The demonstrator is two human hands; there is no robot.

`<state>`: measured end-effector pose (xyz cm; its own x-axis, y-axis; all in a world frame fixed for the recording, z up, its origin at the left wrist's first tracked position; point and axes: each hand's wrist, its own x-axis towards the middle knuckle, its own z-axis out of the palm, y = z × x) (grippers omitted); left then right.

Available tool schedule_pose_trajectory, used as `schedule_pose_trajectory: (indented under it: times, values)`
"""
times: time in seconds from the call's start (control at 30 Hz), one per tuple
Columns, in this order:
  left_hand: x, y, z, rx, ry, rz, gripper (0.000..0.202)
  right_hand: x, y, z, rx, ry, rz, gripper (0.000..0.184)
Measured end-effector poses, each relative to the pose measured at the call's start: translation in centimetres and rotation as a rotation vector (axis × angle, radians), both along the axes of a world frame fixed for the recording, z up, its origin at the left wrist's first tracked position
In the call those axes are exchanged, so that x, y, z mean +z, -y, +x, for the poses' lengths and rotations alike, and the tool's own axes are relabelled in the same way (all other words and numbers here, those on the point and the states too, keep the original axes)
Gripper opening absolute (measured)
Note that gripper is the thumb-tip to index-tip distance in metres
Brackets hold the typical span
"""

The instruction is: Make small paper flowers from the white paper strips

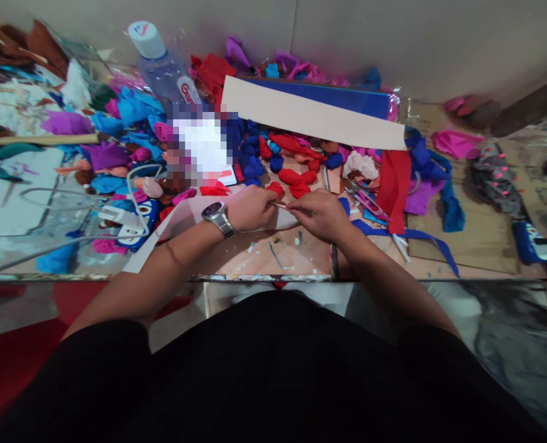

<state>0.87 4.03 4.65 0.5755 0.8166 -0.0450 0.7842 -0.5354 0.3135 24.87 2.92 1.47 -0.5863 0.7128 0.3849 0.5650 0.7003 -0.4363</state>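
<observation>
My left hand (253,209), with a watch on the wrist, is closed, its thumb and fingers pressed together on one end of a thin pale stick (279,205). On the other end, my right hand (320,215) pinches the stick between thumb and fingers. A small red crumpled paper piece (275,188) shows just above my left fingertips; whether it is joined to the stick I cannot tell. More red paper rosettes (297,178) lie right behind both hands. Beneath my left wrist runs a pale paper strip (187,216).
Scissors with pink handles (373,206), a red paper strip (393,191) and a blue strip (423,235) lie to the right. A clear bottle (165,71) stands behind a lit phone (227,176). A grey cable (74,242) crosses the left side.
</observation>
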Motion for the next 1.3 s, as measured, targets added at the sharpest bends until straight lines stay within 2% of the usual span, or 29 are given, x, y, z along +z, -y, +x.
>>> schedule_pose_trajectory:
  times: [0.33,0.57,0.63,0.77,0.97,1.3]
  values:
    - [-0.18,-0.05,-0.06,0.004,-0.053,-0.025,0.031,-0.15,0.0,0.0,0.005,-0.044,-0.052,0.018]
    - [0.36,0.26,0.09,-0.016,-0.026,-0.069,0.028,-0.15,0.12,-0.08,-0.02,-0.064,-0.067,0.018]
    - [0.45,0.38,0.19,-0.038,-0.005,-0.074,0.029,-0.09,0.2,-0.14,-0.019,-0.074,-0.068,0.018]
    - [0.25,0.51,0.4,-0.069,0.073,-0.071,0.043,0.04,0.29,-0.24,-0.004,-0.093,-0.08,0.017]
    - [0.11,0.57,0.4,-0.067,0.147,-0.099,0.035,0.21,0.34,-0.13,-0.032,-0.083,-0.075,0.016]
    - [0.25,0.65,0.5,-0.028,0.236,-0.154,0.035,-0.09,0.2,-0.03,-0.039,-0.047,-0.031,0.013]
